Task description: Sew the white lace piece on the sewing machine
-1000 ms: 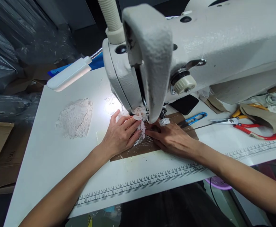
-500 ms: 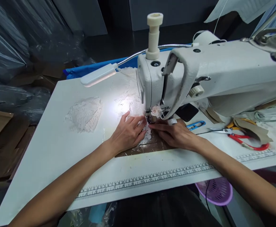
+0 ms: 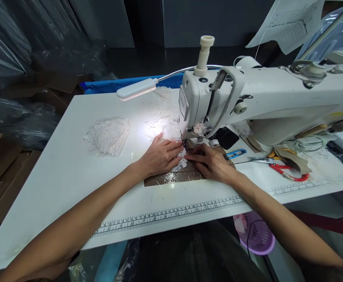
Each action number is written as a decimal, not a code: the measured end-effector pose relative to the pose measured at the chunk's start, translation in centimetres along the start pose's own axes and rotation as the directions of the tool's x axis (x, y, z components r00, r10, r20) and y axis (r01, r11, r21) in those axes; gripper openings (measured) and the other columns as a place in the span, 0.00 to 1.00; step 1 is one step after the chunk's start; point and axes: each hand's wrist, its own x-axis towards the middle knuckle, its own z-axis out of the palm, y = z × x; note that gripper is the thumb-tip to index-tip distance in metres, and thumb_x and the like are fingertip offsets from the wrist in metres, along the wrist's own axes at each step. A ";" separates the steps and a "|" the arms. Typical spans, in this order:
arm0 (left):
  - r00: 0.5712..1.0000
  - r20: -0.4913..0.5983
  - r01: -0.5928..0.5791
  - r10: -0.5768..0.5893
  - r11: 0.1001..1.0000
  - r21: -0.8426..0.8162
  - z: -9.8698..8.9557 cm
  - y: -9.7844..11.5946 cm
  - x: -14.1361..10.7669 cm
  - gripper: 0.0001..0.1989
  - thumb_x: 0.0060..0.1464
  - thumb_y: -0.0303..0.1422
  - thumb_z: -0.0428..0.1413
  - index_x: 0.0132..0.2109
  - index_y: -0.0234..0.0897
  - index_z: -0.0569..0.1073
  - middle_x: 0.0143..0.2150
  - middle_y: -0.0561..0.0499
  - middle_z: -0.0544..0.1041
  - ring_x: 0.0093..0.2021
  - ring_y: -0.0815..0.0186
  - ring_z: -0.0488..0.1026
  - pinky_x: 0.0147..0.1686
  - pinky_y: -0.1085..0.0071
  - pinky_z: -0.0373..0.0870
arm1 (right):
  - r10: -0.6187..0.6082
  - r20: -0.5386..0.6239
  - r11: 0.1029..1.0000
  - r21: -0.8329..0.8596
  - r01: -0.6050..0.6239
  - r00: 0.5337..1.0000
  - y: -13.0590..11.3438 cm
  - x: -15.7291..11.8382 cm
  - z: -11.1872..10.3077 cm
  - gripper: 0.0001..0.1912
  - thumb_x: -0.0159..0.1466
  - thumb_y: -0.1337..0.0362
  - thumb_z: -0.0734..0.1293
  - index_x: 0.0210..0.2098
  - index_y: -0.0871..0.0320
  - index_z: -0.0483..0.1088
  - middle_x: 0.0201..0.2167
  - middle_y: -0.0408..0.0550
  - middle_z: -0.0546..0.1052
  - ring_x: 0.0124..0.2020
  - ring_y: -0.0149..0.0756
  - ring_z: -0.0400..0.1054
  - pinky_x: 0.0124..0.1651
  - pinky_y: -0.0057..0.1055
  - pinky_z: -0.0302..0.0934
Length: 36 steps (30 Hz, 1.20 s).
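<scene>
My left hand [image 3: 162, 158] lies palm down with its fingers stretched out over a piece of white lace [image 3: 180, 165], just left of the presser foot. From the other side, my right hand [image 3: 212, 162] has its fingers drawn together at the edge of the same lace, close to the needle area. Above both hands stands the head of a white sewing machine [image 3: 199, 105]. The lace runs under the foot, where my fingertips partly hide it. Beneath lies a brown, shiny plate [image 3: 159, 180]. More white lace [image 3: 162, 121] spreads behind my left hand.
A folded lace pile [image 3: 109, 136] rests on the white table [image 3: 100, 176] at left. A lit lamp [image 3: 137, 89] hangs over the lace. Right of my right hand lie blue thread snips [image 3: 236, 153], red-handled scissors [image 3: 290, 172] and a black phone [image 3: 226, 138]. A purple basket [image 3: 261, 235] sits below.
The camera view has shifted, so the machine appears farther right and lower. Both hands stay at the lace by the needle, with little visible movement.
</scene>
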 end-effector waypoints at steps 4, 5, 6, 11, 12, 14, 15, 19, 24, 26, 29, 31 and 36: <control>0.999 -0.004 -0.032 0.032 0.999 -0.005 0.0 -0.2 0.0 0.16 0.65 0.37 0.47 0.54 0.37 0.71 0.57 0.45 0.72 0.54 0.57 0.72 0.61 0.37 0.50 | -0.001 -0.002 1.000 0.000 0.001 1.000 -0.3 0.1 -0.1 0.19 0.63 0.68 0.63 0.52 0.52 0.73 0.46 0.53 0.68 0.46 0.40 0.67 0.50 0.43 0.67; 0.999 -0.002 -0.043 0.043 0.999 -0.001 0.0 -0.2 0.0 0.16 0.65 0.36 0.46 0.54 0.37 0.71 0.57 0.45 0.72 0.54 0.57 0.72 0.62 0.36 0.49 | 0.001 0.001 1.000 0.004 -0.001 1.000 -0.3 0.1 -0.1 0.19 0.63 0.68 0.63 0.52 0.52 0.73 0.46 0.53 0.68 0.46 0.40 0.67 0.50 0.43 0.67; 0.999 0.001 -0.052 0.052 0.999 0.006 -0.1 -0.2 0.0 0.15 0.65 0.36 0.46 0.54 0.37 0.71 0.58 0.44 0.72 0.54 0.57 0.72 0.62 0.36 0.48 | 0.001 0.005 1.000 0.008 -0.001 1.000 -0.3 0.1 -0.1 0.18 0.63 0.68 0.63 0.52 0.52 0.73 0.46 0.53 0.68 0.46 0.40 0.67 0.50 0.43 0.67; 0.998 0.025 -0.060 0.059 0.997 0.040 -0.3 0.0 0.2 0.15 0.65 0.33 0.46 0.54 0.35 0.71 0.57 0.42 0.72 0.55 0.56 0.72 0.62 0.34 0.48 | -0.001 0.010 1.000 0.009 0.001 1.000 -0.1 0.1 -0.1 0.19 0.64 0.68 0.63 0.53 0.51 0.72 0.46 0.53 0.68 0.46 0.39 0.67 0.50 0.42 0.67; 0.997 0.033 -0.064 0.063 0.997 0.040 -0.3 0.0 0.2 0.15 0.65 0.33 0.46 0.54 0.35 0.71 0.57 0.42 0.72 0.55 0.56 0.71 0.62 0.34 0.48 | -0.002 0.005 1.000 0.009 0.002 1.000 -0.1 0.1 -0.1 0.19 0.64 0.68 0.63 0.53 0.51 0.72 0.45 0.53 0.68 0.46 0.39 0.67 0.49 0.42 0.67; 0.997 0.048 -0.070 0.068 0.997 0.042 -0.4 0.0 0.2 0.15 0.65 0.33 0.46 0.54 0.35 0.70 0.58 0.42 0.71 0.56 0.56 0.71 0.62 0.36 0.50 | -0.004 -0.007 1.000 0.010 0.004 1.000 0.0 0.1 0.0 0.19 0.64 0.68 0.63 0.53 0.51 0.72 0.45 0.53 0.68 0.46 0.40 0.67 0.49 0.42 0.68; 0.996 0.057 -0.073 0.070 0.996 0.045 -0.4 0.0 0.3 0.15 0.66 0.33 0.46 0.54 0.35 0.70 0.58 0.41 0.71 0.56 0.56 0.70 0.62 0.37 0.52 | -0.005 -0.007 1.000 0.010 0.005 1.000 0.0 0.1 0.0 0.19 0.64 0.68 0.63 0.53 0.51 0.72 0.45 0.53 0.68 0.46 0.40 0.67 0.48 0.43 0.68; 0.995 0.068 -0.082 0.078 0.995 0.057 -0.2 -0.2 0.3 0.16 0.66 0.33 0.44 0.55 0.31 0.69 0.56 0.39 0.71 0.55 0.57 0.71 0.61 0.41 0.57 | 0.004 0.005 1.000 0.003 -0.004 1.000 0.1 0.1 0.0 0.19 0.64 0.68 0.63 0.53 0.51 0.73 0.46 0.53 0.68 0.44 0.40 0.67 0.47 0.44 0.68; 0.995 0.048 -0.086 0.083 0.995 0.055 -0.2 -0.2 0.3 0.15 0.66 0.32 0.44 0.54 0.32 0.69 0.53 0.42 0.73 0.53 0.59 0.72 0.60 0.42 0.59 | 0.007 0.008 1.000 0.019 -0.007 1.000 0.1 0.1 0.0 0.18 0.64 0.68 0.62 0.52 0.52 0.73 0.46 0.54 0.67 0.45 0.41 0.67 0.47 0.44 0.68; 0.996 0.050 -0.081 0.078 0.995 0.052 -0.4 -0.2 0.3 0.15 0.65 0.32 0.44 0.54 0.33 0.70 0.53 0.42 0.73 0.53 0.58 0.72 0.60 0.41 0.59 | 0.012 0.014 1.000 0.029 -0.012 1.000 0.1 0.1 0.0 0.18 0.64 0.68 0.62 0.52 0.52 0.73 0.46 0.55 0.67 0.45 0.42 0.67 0.47 0.45 0.68; 0.995 0.062 -0.078 0.074 0.995 0.055 -0.7 -0.1 0.4 0.15 0.65 0.32 0.45 0.53 0.36 0.70 0.53 0.43 0.73 0.53 0.57 0.72 0.61 0.38 0.54 | 0.020 0.020 0.999 0.030 -0.021 1.000 0.1 0.1 0.1 0.19 0.64 0.67 0.62 0.53 0.52 0.73 0.47 0.55 0.67 0.46 0.42 0.66 0.48 0.46 0.67; 0.996 0.054 -0.081 0.078 0.994 0.070 -0.8 -0.1 0.5 0.14 0.64 0.33 0.46 0.53 0.37 0.71 0.52 0.44 0.74 0.53 0.57 0.72 0.62 0.36 0.50 | 0.019 0.016 0.999 0.032 -0.020 1.000 0.1 0.1 0.1 0.19 0.64 0.68 0.62 0.54 0.51 0.72 0.47 0.55 0.67 0.46 0.42 0.66 0.48 0.46 0.67; 0.994 0.014 -0.105 0.105 0.991 0.086 -0.6 -0.3 0.5 0.15 0.64 0.33 0.47 0.52 0.35 0.73 0.50 0.44 0.75 0.51 0.58 0.72 0.63 0.39 0.51 | 0.012 -0.004 0.999 0.038 -0.012 1.000 0.1 0.1 0.2 0.19 0.64 0.68 0.62 0.53 0.52 0.73 0.46 0.54 0.67 0.46 0.41 0.66 0.49 0.43 0.67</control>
